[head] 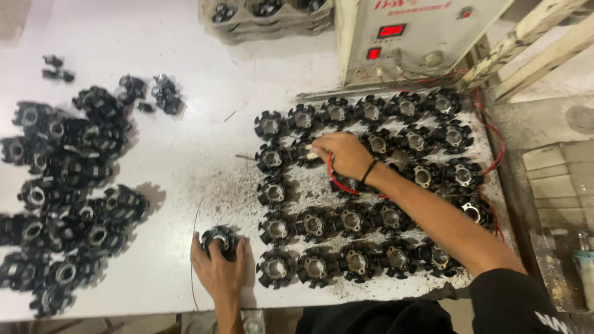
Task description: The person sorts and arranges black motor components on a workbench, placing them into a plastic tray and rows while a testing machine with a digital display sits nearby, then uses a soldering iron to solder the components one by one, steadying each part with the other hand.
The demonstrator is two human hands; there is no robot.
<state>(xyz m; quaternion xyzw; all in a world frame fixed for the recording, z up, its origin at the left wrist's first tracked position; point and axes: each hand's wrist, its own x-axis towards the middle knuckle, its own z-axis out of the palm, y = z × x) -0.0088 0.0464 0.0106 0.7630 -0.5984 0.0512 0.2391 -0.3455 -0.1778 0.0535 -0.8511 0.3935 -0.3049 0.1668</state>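
Roughly thirty stator cores sit in a grid [371, 185] just in front of the grey control box [414, 34], bores up; a larger loose heap [68, 192] lies well to that box's left, so by my read under half are laid out. Right hand [343, 154] pinches a red-wired probe [332, 176], fingertips on a core in the grid's second row. Left hand [219, 266], fingers curled over one stator core [219, 238] at the grid's near-left corner, axis vertical, poles radiating flat.
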